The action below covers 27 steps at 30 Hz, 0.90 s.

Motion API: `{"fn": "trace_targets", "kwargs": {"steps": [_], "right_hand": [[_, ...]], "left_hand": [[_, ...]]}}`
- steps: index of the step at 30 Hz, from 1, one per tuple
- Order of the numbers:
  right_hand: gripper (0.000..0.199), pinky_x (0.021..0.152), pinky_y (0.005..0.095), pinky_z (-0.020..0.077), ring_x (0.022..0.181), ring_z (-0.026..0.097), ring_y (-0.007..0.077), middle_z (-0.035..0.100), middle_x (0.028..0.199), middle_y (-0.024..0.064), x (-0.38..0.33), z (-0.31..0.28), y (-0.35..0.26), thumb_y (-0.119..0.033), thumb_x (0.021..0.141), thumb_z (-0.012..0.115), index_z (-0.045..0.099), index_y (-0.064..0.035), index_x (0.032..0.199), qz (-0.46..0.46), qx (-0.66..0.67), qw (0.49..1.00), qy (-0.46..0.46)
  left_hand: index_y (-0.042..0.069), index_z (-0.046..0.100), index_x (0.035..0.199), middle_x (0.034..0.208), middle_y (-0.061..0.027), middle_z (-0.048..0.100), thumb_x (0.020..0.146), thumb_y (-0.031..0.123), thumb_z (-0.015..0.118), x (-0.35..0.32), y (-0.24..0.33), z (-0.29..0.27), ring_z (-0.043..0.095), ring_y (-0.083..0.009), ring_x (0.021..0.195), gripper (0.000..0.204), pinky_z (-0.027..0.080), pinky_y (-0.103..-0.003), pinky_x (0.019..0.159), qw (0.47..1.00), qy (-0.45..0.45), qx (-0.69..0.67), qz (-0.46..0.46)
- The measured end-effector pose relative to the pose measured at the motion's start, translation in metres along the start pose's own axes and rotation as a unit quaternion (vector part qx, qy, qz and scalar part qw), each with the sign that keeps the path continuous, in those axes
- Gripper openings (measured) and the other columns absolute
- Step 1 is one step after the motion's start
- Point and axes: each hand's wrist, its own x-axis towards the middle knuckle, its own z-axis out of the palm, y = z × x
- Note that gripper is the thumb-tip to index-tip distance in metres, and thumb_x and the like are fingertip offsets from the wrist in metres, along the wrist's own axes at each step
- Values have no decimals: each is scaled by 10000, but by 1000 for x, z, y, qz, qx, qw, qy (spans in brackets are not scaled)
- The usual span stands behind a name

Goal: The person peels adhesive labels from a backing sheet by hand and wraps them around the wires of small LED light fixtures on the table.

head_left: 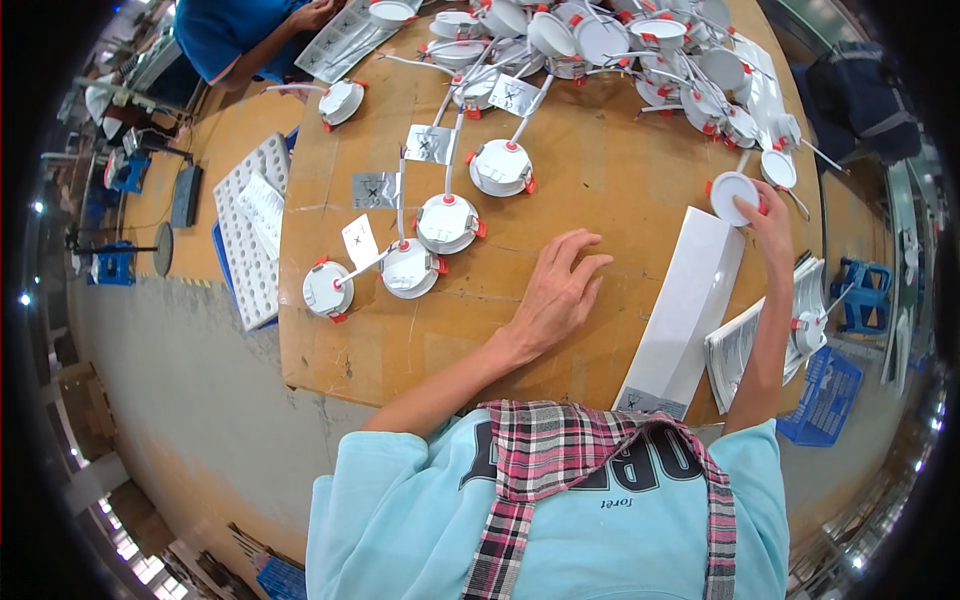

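My right hand (pixel 771 224) grips the edge of a round white downlight (pixel 733 197) with red clips, above the right side of the table. Nothing is in my left hand (pixel 562 285); its fingers are apart and slightly bent over the middle of the tabletop. To its left lie several downlights with cables and silver labels, among them one downlight (pixel 447 224) near the middle of the group and another (pixel 328 288) at the left. A long white strip of label sheet (pixel 680 310) lies between my hands. Beside my right forearm is a stack of silver label sheets (pixel 737 345).
A heap of white downlights (pixel 603 42) with tangled cables covers the far side of the brown table (pixel 540 390). A co-worker in a blue shirt (pixel 232 40) is at the far left. A white perforated tray (pixel 247 215) stands beyond the left edge; a blue crate (pixel 822 398) sits right.
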Motion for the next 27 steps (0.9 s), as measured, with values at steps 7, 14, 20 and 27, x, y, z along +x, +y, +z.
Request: {"fn": "trace_targets", "kwargs": {"steps": [7, 14, 20, 27], "right_hand": [[391, 853, 293, 484, 983, 605, 169, 624, 1087, 117, -44, -21, -69, -133, 846, 645, 555, 9, 1200, 10, -35, 986, 163], [369, 838, 284, 461, 971, 582, 178, 608, 1077, 77, -107, 52, -116, -4, 808, 634, 585, -57, 1170, -111, -57, 983, 133], [398, 717, 319, 449, 857, 533, 233, 558, 967, 101, -127, 103, -111, 54, 757, 636, 605, -64, 1136, -180, -158, 970, 37], [461, 705, 334, 451, 863, 498, 248, 527, 946, 91, -139, 118, -109, 105, 701, 641, 616, -76, 1124, -234, -164, 958, 24]], "left_hand": [[25, 599, 1006, 1097, -113, 547, 753, -37, 619, -1, -6, -6, 510, -305, 1079, 261, 433, -389, 905, 998, 39, -41, -16], [38, 595, 1020, 1153, -120, 525, 729, -37, 656, 9, -14, -23, 489, -326, 1125, 307, 428, -405, 929, 997, 76, -5, -2], [55, 523, 1171, 1301, -146, 409, 711, 32, 714, 49, -26, -47, 337, -357, 1279, 499, 325, -455, 1037, 971, 124, 194, -58], [57, 510, 1223, 1285, -153, 435, 729, 86, 726, 62, -46, -51, 331, -351, 1277, 540, 314, -456, 1037, 954, 68, 267, -116]]}}
